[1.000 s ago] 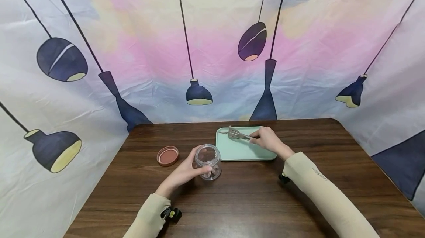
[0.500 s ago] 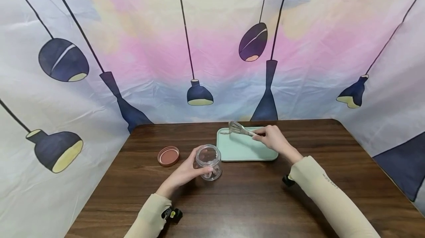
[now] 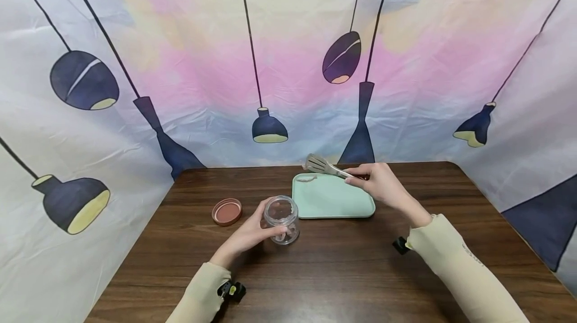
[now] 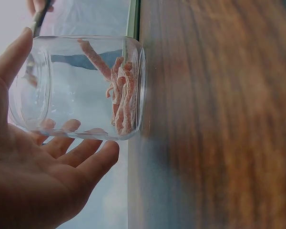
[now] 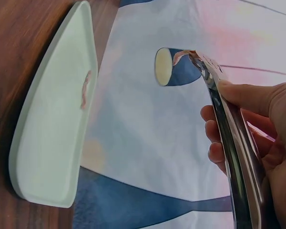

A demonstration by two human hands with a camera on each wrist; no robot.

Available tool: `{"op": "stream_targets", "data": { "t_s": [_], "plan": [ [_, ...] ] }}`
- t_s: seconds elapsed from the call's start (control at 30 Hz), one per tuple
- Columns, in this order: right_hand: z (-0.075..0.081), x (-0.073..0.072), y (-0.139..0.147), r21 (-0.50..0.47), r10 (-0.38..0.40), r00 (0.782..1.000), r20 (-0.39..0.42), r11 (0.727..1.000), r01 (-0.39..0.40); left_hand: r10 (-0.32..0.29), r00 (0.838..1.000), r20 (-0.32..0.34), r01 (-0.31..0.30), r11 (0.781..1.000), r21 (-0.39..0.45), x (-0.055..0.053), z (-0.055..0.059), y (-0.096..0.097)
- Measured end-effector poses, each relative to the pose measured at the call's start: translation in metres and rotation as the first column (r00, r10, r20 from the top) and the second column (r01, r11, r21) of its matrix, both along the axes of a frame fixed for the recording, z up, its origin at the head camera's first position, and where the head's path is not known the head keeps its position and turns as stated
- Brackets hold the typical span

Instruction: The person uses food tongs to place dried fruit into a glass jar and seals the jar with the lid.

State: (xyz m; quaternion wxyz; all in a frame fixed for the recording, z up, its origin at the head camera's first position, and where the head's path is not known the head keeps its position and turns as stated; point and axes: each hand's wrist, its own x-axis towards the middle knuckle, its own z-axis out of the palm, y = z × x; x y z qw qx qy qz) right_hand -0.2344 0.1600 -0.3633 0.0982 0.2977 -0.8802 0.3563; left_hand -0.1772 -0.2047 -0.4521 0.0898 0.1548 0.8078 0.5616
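My left hand [image 3: 253, 231] is wrapped around a clear glass jar [image 3: 290, 238] without a lid, upright on the table. In the left wrist view, several pinkish-brown dried strips [image 4: 121, 98] lie at the jar's bottom, one leaning up its wall. Metal tongs [image 3: 335, 170] with slotted heads are gripped in my right hand [image 3: 380, 188], raised over the far edge of the tray. In the right wrist view, a strip [image 5: 181, 56] is pinched at the tips of the tongs. Another strip [image 3: 307, 179] lies on the mint-green tray [image 3: 333, 203], near its far left corner.
A reddish-brown round lid [image 3: 227, 212] lies inside up, left of the jar. All of it sits on a dark wooden table [image 3: 333, 278]. Behind the table hangs a cloth backdrop [image 3: 203, 62] printed with lamps.
My right hand has lifted the tongs and the strip up off the tray, backing slightly to the right. Left hand and jar have stayed in place.
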Motion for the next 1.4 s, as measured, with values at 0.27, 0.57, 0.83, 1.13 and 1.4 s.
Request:
{"op": "stream_targets", "data": {
  "t_s": [0.27,0.57,0.83,1.13,1.4],
  "plan": [
    [0.015,0.022,-0.003,0.022,0.014,1.0,-0.025,1.0,-0.014,-0.002,1.0,0.007,0.002,1.0,-0.02,0.001,0.001,0.0],
    [0.021,0.037,-0.01,0.013,0.118,0.993,-0.015,0.993,-0.118,0.018,1.0,-0.006,-0.018,1.0,-0.025,0.002,0.003,0.0],
    [0.023,0.041,-0.012,0.055,0.146,0.989,0.014,0.988,-0.147,0.015,1.0,0.007,-0.015,1.0,-0.017,0.002,0.002,0.0],
    [0.019,0.042,-0.019,0.094,0.206,0.977,0.056,0.973,-0.211,0.024,0.999,0.021,-0.023,0.999,-0.025,0.002,0.002,-0.001],
    [0.016,0.04,-0.025,0.127,0.222,0.974,0.043,0.966,-0.226,0.027,1.0,0.011,-0.027,0.999,-0.041,0.001,0.002,-0.001]
  ]
}}
